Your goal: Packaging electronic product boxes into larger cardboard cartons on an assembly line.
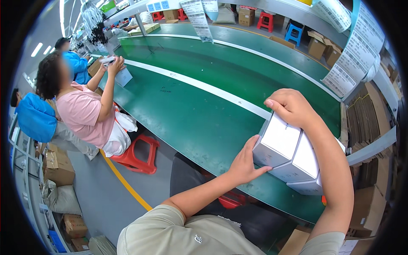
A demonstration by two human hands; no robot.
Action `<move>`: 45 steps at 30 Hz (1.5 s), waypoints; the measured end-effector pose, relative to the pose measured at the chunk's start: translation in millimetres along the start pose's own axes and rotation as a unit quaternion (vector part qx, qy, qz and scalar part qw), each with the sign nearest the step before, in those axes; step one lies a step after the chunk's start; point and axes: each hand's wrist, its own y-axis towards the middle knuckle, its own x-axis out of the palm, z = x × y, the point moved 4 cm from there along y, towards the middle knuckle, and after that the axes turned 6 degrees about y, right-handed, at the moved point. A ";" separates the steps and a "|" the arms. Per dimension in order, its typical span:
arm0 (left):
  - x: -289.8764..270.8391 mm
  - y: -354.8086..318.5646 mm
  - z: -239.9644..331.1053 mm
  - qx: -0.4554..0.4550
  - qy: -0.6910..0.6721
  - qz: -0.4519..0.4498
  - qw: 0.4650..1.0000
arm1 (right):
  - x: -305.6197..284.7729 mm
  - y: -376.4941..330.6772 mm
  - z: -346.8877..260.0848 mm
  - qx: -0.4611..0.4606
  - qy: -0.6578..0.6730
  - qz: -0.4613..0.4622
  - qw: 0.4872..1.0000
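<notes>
Both hands hold the row of small white cardboard boxes over the green conveyor belt, left hand at its end, right hand on top; probably light, stiff, easily sliding apart.

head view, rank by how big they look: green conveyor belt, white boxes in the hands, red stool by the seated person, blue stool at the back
1. green conveyor belt
2. white boxes, inflated by nearness to the camera
3. red stool
4. blue stool, far off, so shrunk
</notes>
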 end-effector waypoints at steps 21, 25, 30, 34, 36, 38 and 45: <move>7.9 6.1 -4.8 0.026 0.018 -0.007 0.999 | -27.1 -8.2 -4.6 -0.125 -0.104 0.187 0.969; 6.6 4.0 -6.0 0.024 0.017 -0.003 1.000 | -27.6 -8.0 -9.2 -0.138 -0.115 0.211 0.961; 5.5 2.2 -5.4 0.023 0.017 -0.005 1.000 | -23.9 -8.5 -3.8 -0.104 -0.109 0.166 0.974; 4.5 0.7 -5.1 0.014 0.009 -0.010 1.000 | -12.8 -5.1 1.9 -0.036 -0.081 0.054 0.995; 4.6 0.2 -5.2 0.014 0.011 -0.012 1.000 | -9.6 -3.2 5.2 0.019 -0.071 0.013 0.997; 4.3 0.0 -5.1 0.018 0.013 -0.010 1.000 | -3.0 -3.1 13.2 0.126 -0.047 -0.069 0.988; 3.1 1.3 -3.4 0.024 0.016 -0.010 1.000 | -1.5 -5.7 15.2 0.117 -0.041 -0.044 0.991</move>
